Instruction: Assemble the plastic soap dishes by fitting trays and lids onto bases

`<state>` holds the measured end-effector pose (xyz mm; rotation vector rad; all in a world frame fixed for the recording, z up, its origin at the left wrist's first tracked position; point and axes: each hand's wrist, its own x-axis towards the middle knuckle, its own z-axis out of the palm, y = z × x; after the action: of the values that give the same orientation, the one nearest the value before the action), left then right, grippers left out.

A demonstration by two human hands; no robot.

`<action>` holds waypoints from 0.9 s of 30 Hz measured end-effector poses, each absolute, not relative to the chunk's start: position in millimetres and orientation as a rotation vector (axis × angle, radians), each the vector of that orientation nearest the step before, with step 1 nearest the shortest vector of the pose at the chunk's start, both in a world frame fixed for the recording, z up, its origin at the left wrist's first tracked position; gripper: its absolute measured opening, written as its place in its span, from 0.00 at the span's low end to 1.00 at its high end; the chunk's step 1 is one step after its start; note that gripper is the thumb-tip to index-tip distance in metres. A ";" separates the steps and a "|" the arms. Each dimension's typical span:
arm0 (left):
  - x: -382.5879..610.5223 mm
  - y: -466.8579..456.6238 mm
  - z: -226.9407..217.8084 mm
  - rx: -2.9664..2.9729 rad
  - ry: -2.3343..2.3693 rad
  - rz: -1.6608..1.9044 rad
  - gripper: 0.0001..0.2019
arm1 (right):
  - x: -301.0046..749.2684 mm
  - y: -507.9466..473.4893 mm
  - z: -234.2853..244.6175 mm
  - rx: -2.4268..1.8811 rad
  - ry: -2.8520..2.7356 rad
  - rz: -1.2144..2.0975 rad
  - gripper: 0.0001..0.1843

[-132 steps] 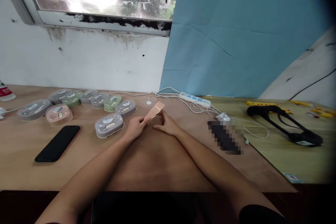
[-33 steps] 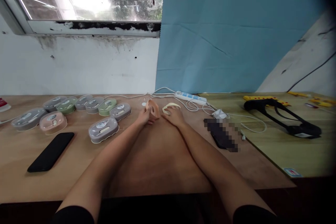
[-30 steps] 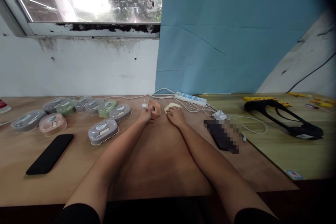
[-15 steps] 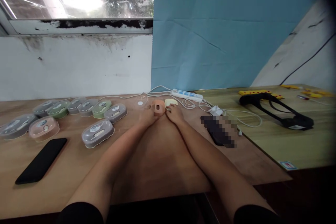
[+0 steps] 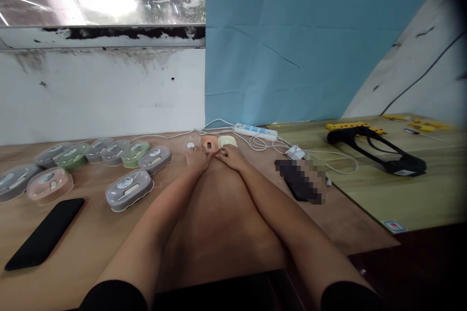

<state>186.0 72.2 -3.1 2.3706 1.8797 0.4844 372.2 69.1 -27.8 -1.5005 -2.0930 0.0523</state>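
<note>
In the head view, the table (image 5: 219, 233) bears six grey boxes (image 5: 126, 193), two green boxes (image 5: 134, 154) and one pink box (image 5: 49, 187), all clear-lidded. One orange piece (image 5: 214, 142), with a dark rounded opening, sits beside one pale cream piece (image 5: 227, 140), just beyond the left hand (image 5: 197, 159) and right hand (image 5: 233, 157); fingers bent, whether either grips cannot be told.

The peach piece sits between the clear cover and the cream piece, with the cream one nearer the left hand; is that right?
Not quite: in the head view, the cream piece is nearer the right hand, not the left hand. The peach piece does sit between it and the clear cover.
</note>
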 end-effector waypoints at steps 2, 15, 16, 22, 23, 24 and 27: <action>191.9 73.9 -5.7 2.351 1.932 0.520 0.35 | 372.4 74.2 -27.6 -1.544 -2.054 0.047 0.20; 186.9 69.8 -2.0 2.425 1.831 0.711 0.31 | 372.4 75.0 -30.4 -1.675 -1.945 -0.172 0.21; 180.9 64.8 0.0 2.455 1.801 0.728 0.31 | 371.7 72.5 -29.9 -1.667 -1.946 -0.174 0.21; 113.2 21.1 16.0 2.614 1.722 0.757 0.23 | 355.9 60.6 -21.7 -1.516 -1.986 -0.189 0.20; 97.6 13.5 18.7 2.630 1.766 0.766 0.23 | 351.4 59.5 -20.4 -1.473 -1.996 -0.196 0.20; 81.6 6.4 21.6 2.659 1.802 0.757 0.23 | 346.7 58.6 -19.4 -1.428 -2.004 -0.203 0.20; 35.2 -11.5 30.6 2.584 2.040 0.737 0.26 | 332.3 56.5 -18.4 -1.306 -2.040 -0.206 0.19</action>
<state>35.2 -11.5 30.6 2.5840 2.0398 0.7372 332.3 56.5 -18.4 -1.3058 -2.0404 -0.2062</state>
